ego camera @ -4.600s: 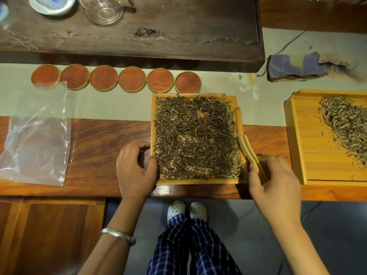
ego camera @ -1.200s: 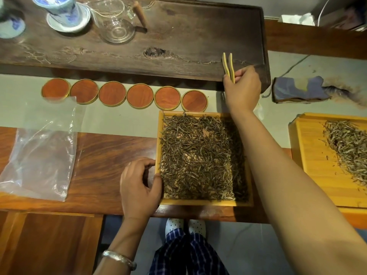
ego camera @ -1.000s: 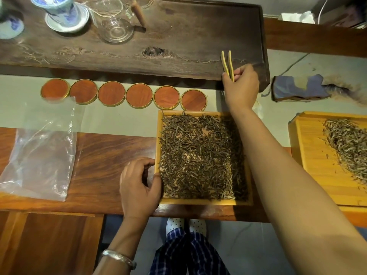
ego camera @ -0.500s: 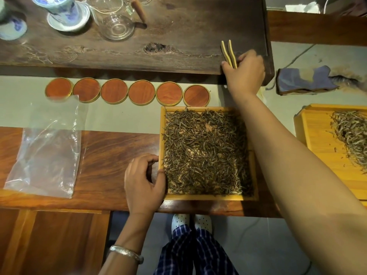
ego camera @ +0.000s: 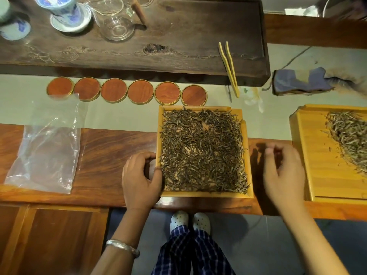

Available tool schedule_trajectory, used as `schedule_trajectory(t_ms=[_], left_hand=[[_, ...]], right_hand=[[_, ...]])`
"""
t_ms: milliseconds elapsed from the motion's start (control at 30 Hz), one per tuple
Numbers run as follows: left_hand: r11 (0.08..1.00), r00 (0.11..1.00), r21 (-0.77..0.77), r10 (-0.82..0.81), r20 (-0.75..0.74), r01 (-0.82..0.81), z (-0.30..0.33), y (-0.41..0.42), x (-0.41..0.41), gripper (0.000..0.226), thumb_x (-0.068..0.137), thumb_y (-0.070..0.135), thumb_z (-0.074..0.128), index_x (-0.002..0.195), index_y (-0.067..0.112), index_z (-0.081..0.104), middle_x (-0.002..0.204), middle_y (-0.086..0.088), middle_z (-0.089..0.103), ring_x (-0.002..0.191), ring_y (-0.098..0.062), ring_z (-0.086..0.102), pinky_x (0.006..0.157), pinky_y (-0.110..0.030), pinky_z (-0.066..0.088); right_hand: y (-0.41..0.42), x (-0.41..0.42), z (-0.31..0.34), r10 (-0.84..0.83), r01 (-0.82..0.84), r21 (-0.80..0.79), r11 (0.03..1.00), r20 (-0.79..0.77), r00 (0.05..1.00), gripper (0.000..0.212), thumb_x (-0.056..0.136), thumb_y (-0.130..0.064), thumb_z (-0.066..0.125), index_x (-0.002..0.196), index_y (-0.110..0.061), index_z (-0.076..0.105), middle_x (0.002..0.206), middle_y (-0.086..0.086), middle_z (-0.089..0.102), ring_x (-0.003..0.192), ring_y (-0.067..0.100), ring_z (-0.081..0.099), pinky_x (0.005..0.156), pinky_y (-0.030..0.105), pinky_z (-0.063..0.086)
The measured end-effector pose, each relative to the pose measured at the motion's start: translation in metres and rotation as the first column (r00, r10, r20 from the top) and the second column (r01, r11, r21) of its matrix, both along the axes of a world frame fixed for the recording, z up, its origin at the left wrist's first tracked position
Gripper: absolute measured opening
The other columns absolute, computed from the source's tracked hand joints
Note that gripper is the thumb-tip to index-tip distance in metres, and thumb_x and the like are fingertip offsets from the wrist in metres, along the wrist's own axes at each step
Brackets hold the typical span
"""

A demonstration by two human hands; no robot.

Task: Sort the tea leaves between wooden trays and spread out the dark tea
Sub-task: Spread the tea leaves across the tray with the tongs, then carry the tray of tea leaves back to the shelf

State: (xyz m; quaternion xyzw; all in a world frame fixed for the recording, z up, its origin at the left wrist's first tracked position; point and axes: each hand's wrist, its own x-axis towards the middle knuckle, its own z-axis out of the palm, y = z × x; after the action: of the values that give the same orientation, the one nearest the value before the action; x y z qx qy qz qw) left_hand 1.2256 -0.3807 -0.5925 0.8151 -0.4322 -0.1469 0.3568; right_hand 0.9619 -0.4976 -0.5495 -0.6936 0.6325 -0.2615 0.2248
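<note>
- Dark tea leaves [ego camera: 202,151] lie spread across almost the whole floor of the square wooden tray [ego camera: 250,171], which sits at the near edge of the reddish wooden worktop [ego camera: 111,147], centre of view.
- Left hand [ego camera: 140,179]: fingers curled round the tray's left rim, thumb on the inner side at the leaves' edge.
- Right hand [ego camera: 283,173]: over the worktop just right of the tray, fingers loosely bent, holding nothing; somewhat blurred.
- Second wooden tray [ego camera: 317,165] at the right, partly out of frame, carrying a heap of paler tea leaves [ego camera: 351,139].
- Bamboo tongs [ego camera: 230,68] lie on the right end of the dark carved tea board [ego camera: 188,30], their joined end overhanging its near edge.
- Six round wooden coasters [ego camera: 127,92] stand in a row on the pale grey strip behind the tray.
- Clear plastic bag [ego camera: 47,147] lies flat at the left.
- On the board: blue-and-white cup [ego camera: 63,6] on a saucer, glass pitcher [ego camera: 117,22].
- Blue cloth [ego camera: 297,82] at the right rear.
- Floor grey; white shoes [ego camera: 189,220] and checked trousers below.
</note>
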Motion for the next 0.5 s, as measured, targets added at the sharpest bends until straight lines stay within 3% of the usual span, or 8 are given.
schedule_trajectory(t_ms=[100,267,400,500], left_hand=[[1.000,1.000,-0.004,-0.001,0.013,0.001,0.000,0.000,0.000,0.028,0.076,0.028,0.052,0.101,0.017,0.061,0.095,0.012,0.053,0.089,-0.007,0.046,0.081,-0.032,0.039],[0.999,0.999,0.040,-0.033,0.029,0.032,0.001,0.000,0.001,0.040,0.079,0.029,0.049,0.113,0.014,0.064,0.109,-0.001,0.061,0.102,-0.020,0.054,0.090,-0.038,0.040],[0.995,0.997,0.079,-0.058,0.043,0.054,0.001,0.000,-0.001,0.047,0.081,0.031,0.043,0.121,0.019,0.063,0.116,0.000,0.058,0.108,-0.021,0.049,0.095,-0.043,0.038],[0.994,0.998,0.096,-0.050,0.035,0.047,0.002,0.000,-0.001,0.047,0.081,0.033,0.041,0.121,0.023,0.064,0.116,0.003,0.055,0.108,-0.018,0.046,0.095,-0.039,0.034]], right_hand=[[0.021,0.000,-0.013,0.043,-0.041,0.081,0.996,-0.019,0.999,0.026,0.096,-0.015,0.047,0.115,-0.002,0.059,0.107,0.015,0.061,0.097,0.013,0.049,0.076,0.016,0.030],[0.023,0.008,-0.024,0.076,-0.074,0.102,0.992,-0.016,0.997,0.033,0.099,-0.017,0.043,0.124,-0.001,0.058,0.112,0.017,0.061,0.108,0.026,0.052,0.082,0.015,0.028],[0.012,0.015,-0.028,0.125,-0.123,0.070,0.990,-0.031,0.992,0.027,0.100,-0.014,0.039,0.102,-0.006,0.066,0.087,0.011,0.061,0.084,0.027,0.053,0.063,0.026,0.024],[0.007,0.016,-0.030,0.094,-0.094,0.070,0.993,0.003,0.996,0.029,0.100,-0.015,0.041,0.087,-0.007,0.065,0.077,0.009,0.057,0.075,0.023,0.050,0.059,0.030,0.020]])
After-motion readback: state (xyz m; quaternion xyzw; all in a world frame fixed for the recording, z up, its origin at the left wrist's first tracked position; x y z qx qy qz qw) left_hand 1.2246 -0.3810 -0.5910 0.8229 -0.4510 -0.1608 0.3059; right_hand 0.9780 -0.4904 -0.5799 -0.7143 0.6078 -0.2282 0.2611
